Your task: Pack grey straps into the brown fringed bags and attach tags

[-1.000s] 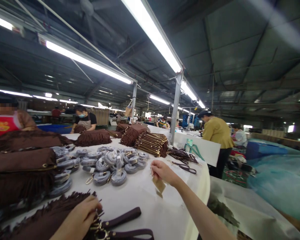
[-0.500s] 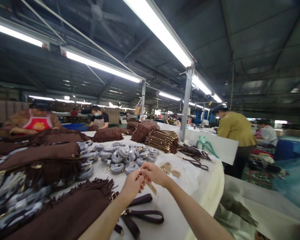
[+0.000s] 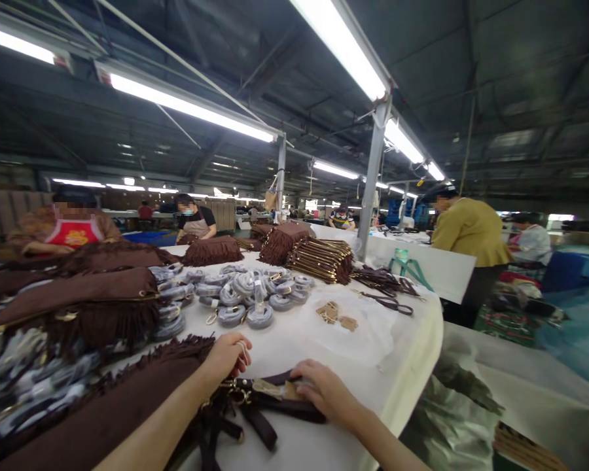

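My left hand (image 3: 230,356) has its fingers curled round a thin white string (image 3: 244,348), just above the gold clasps of the dark straps. To its right, my right hand (image 3: 326,392) holds the looped end of a dark wrist strap (image 3: 294,407), its thumb and fingers on either side. Tan paper tags (image 3: 266,388) lie on the strap beside the right fingertips. More dark straps (image 3: 259,425) spread below the gold clasps (image 3: 240,394). A brown fringed bag (image 3: 142,399) lies under and beside my left forearm.
Coiled grey straps (image 3: 245,288) lie mid-table, with stacked brown fringed bags (image 3: 319,258) behind. Loose tags (image 3: 328,312) rest on a white plastic sheet (image 3: 368,333). The table's curved edge (image 3: 422,366) is at right. People work at the far side and right.
My hands were together over the table holding the string and tag. They have moved apart and down: the left to the clasps, the right onto the strap, where the tags now lie.
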